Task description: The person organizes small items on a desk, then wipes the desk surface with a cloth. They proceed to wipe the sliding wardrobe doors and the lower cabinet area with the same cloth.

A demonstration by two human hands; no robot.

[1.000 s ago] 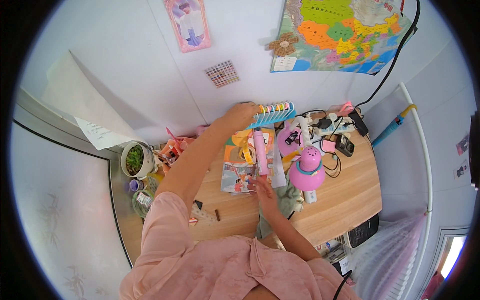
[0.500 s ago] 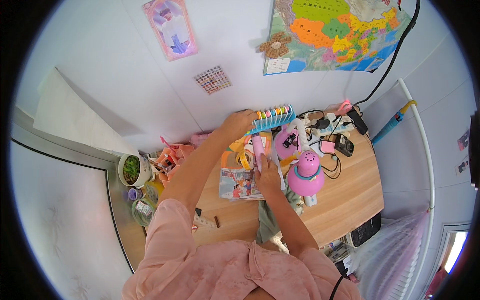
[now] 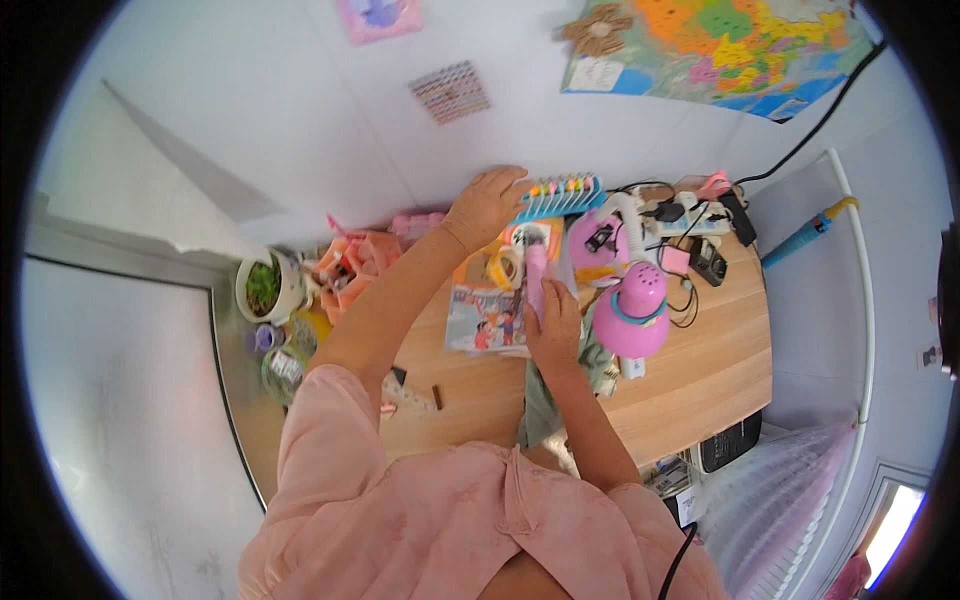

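Note:
My left hand (image 3: 488,205) reaches to the back of the desk, its fingers closed at the left end of a light-blue slotted rack (image 3: 560,200) with white bars and a row of colourful round pieces. Part of the grip is hidden. My right hand (image 3: 553,325) is wrapped round a long pink tube-shaped device (image 3: 536,265) with a greyish far end, whose kind I cannot make out. The device points toward the rack and lies over picture booklets (image 3: 475,318). Beside it is a roll of yellow tape (image 3: 505,268).
A pink desk lamp (image 3: 630,322) stands just right of my right hand. Cables and a white power strip (image 3: 700,220) lie behind it. On the left are an orange organizer (image 3: 355,270), a potted plant (image 3: 265,285) and jars. Green-grey cloth (image 3: 545,405) hangs at the near edge.
The whole view has tilted, so everything sits higher in the picture. The pink device's greyish end now shows more clearly. Both hands stay at the same things.

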